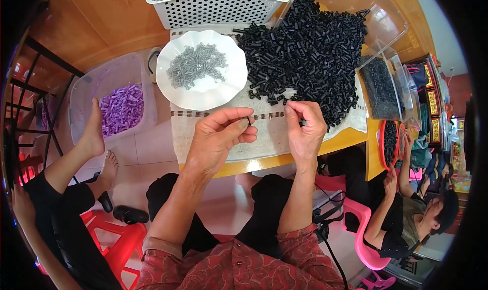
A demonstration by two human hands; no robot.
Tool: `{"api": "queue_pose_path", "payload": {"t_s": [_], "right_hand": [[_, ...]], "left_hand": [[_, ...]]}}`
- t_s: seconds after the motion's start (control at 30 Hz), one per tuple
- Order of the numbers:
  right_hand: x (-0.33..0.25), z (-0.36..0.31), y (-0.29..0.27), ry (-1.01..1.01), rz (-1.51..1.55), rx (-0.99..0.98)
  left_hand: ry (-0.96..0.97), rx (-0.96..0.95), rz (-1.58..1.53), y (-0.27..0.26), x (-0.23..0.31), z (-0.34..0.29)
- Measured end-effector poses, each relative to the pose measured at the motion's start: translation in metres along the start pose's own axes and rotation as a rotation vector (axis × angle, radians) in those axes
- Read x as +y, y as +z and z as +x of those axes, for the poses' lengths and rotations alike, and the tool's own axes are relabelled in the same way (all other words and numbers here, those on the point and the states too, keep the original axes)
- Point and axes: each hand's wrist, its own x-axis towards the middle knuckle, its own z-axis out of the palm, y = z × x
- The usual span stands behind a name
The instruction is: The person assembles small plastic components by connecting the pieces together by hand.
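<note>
My left hand [213, 140] is closed above the table's front edge, with a small black plastic piece [248, 121] pinched between thumb and fingers. To its right, my right hand [306, 132] is closed too, thumb against fingers, at the near edge of a big heap of small black plastic pieces [305, 56]. A dark bit shows by its fingers, but I cannot make out what it is. Beyond my left hand stands a white plate with a wavy rim [223, 98]. On the plate lies a loose mound of small clear-grey pieces [197, 64].
A white perforated basket [218, 13] of black pieces stands at the back. On the left floor sits a clear tub [81, 107] with purple pieces [122, 109]. Clear boxes [384, 87] and a red tray [382, 145] hold black pieces at right. People sit on both sides.
</note>
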Motion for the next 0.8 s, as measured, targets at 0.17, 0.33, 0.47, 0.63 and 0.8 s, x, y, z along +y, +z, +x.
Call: {"api": "queue_pose_path", "payload": {"t_s": [0.17,0.33,0.47,0.63,0.8], "right_hand": [[-0.004,-0.001,0.007,-0.005,-0.045,0.026],[-0.01,-0.002,0.014,-0.023,-0.065,-0.005],[-0.026,-0.002,0.032,-0.187,-0.087,-0.083],[-0.046,0.0,0.051,-0.324,-0.229,-0.22],[-0.043,0.007,0.059,-0.392,-0.337,-0.191]], "left_hand": [[0.033,0.0,-0.039,-0.005,0.003,0.001],[0.066,0.011,-0.062,-0.006,0.012,0.0],[0.111,0.013,-0.07,-0.016,0.022,-0.001],[0.311,0.186,-0.064,-0.03,0.042,-0.004],[0.319,0.214,-0.102,-0.034,0.052,-0.007]]}}
